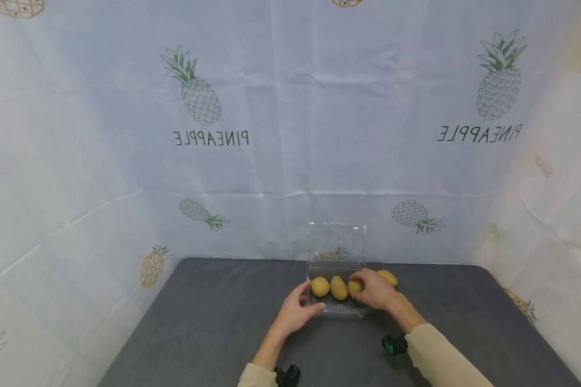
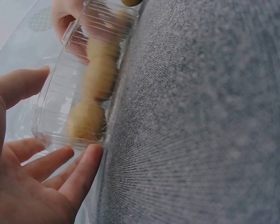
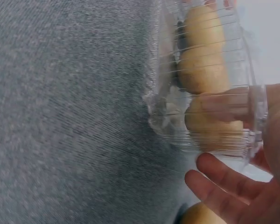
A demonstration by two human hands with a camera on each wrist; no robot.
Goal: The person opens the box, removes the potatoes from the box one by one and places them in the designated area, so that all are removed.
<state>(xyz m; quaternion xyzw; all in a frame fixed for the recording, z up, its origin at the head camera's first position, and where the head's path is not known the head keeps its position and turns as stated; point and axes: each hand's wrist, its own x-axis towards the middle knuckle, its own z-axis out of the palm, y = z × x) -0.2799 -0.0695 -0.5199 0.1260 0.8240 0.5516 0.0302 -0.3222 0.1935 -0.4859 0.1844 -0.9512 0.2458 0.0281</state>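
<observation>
there's your left hand (image 1: 292, 317), spread wide, fingertips at the left end of the clear container (image 1: 339, 309) on the table (image 1: 222, 322). and your right hand (image 1: 375, 290) has the rightmost potato (image 1: 355, 287) pinched inside, half covered by your fingers! the left potato (image 1: 320, 286) and middle potato (image 1: 339, 288) line up beside it, blurred through the ribbed wall in both wrist views. your right forearm nearly hides one loose potato (image 1: 401, 296); the raised lid (image 1: 336, 236) barely shows against the curtain (image 1: 290, 134).
</observation>
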